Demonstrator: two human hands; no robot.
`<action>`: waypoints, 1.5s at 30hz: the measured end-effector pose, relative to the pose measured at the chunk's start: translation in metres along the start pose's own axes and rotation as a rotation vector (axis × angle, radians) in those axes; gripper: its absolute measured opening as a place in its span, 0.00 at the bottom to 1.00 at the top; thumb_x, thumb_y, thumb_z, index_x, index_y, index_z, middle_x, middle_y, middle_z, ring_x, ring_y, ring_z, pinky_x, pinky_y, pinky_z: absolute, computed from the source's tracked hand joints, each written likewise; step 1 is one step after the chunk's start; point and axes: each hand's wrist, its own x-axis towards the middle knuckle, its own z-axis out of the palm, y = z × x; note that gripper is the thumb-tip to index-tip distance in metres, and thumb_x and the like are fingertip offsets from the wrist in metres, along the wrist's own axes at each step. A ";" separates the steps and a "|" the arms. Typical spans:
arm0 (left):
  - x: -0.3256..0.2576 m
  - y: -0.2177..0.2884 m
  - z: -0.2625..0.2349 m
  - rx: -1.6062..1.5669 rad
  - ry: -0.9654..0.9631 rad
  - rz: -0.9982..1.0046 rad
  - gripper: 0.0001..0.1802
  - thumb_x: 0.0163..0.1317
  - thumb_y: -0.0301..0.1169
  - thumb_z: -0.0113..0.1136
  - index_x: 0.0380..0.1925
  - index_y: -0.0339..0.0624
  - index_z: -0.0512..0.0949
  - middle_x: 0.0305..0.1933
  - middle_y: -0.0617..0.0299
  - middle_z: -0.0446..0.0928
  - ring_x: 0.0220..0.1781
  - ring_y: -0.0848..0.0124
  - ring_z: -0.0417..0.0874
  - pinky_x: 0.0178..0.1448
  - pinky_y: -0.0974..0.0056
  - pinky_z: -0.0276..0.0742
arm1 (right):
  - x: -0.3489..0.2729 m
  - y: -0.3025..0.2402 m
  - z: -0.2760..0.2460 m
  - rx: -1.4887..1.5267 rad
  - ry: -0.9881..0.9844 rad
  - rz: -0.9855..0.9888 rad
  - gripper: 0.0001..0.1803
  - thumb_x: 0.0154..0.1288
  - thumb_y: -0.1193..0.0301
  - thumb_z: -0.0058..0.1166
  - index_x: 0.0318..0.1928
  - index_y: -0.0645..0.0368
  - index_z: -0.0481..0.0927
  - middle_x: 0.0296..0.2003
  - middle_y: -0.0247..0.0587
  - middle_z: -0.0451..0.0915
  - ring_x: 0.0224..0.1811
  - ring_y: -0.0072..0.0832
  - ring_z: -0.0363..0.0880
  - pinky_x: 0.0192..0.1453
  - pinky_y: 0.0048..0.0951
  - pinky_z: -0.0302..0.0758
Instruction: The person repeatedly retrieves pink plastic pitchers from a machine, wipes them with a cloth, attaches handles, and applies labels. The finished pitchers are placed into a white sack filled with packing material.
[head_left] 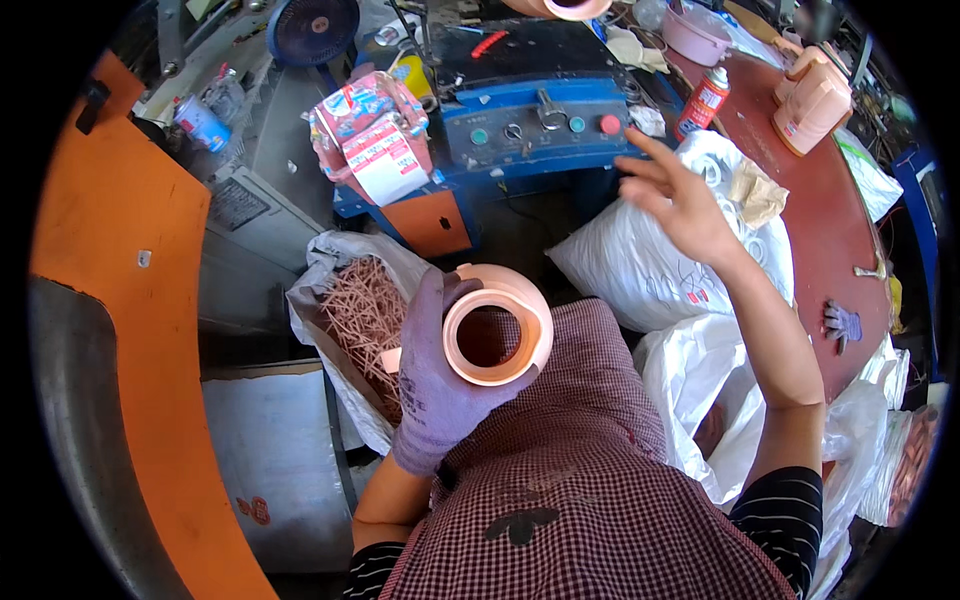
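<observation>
My left hand (437,375), in a purple knit glove, is wrapped round a pink plastic jug (537,297). The jug's round mouth faces up at me, and a small pink piece juts out beside the glove. Bare and stretched forward, my right hand (680,200) has its fingers apart and holds nothing. Its fingertips are close to a red button (609,124) on a blue control panel (520,120); whether they touch it I cannot tell. Beneath that hand is a stuffed white sack (630,255).
Thin pink sticks fill an open bag (362,315) at left. A pink packet bundle (370,135) sits beside the panel. On the red-brown table (740,130) are a spray can (703,103), a pink jug with a handle (812,100) and a glove (842,324). An orange panel (120,250) borders the left.
</observation>
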 end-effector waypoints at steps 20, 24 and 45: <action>0.012 0.039 -0.072 -0.012 0.341 -0.046 0.63 0.36 0.46 0.76 0.69 0.28 0.51 0.53 0.49 0.74 0.56 0.57 0.76 0.63 0.54 0.70 | 0.094 -0.069 -0.001 -1.010 0.520 -0.625 0.37 0.48 0.66 0.65 0.62 0.45 0.70 0.59 0.57 0.67 0.36 0.46 0.84 0.32 0.38 0.82; 0.049 0.055 -0.084 0.174 0.618 0.260 0.67 0.39 0.49 0.77 0.72 0.32 0.44 0.57 0.44 0.71 0.59 0.53 0.75 0.60 0.50 0.72 | -0.045 -0.096 -0.022 -1.056 0.538 -0.767 0.28 0.51 0.62 0.65 0.55 0.47 0.77 0.57 0.62 0.72 0.31 0.35 0.82 0.28 0.30 0.80; 0.337 -0.036 0.097 0.678 0.300 0.720 0.33 0.42 0.27 0.70 0.53 0.53 0.71 0.64 0.58 0.64 0.67 0.48 0.63 0.67 0.45 0.64 | -0.137 -0.050 -0.031 -0.594 0.258 -0.207 0.31 0.44 0.51 0.70 0.45 0.60 0.82 0.31 0.42 0.76 0.26 0.40 0.81 0.30 0.35 0.78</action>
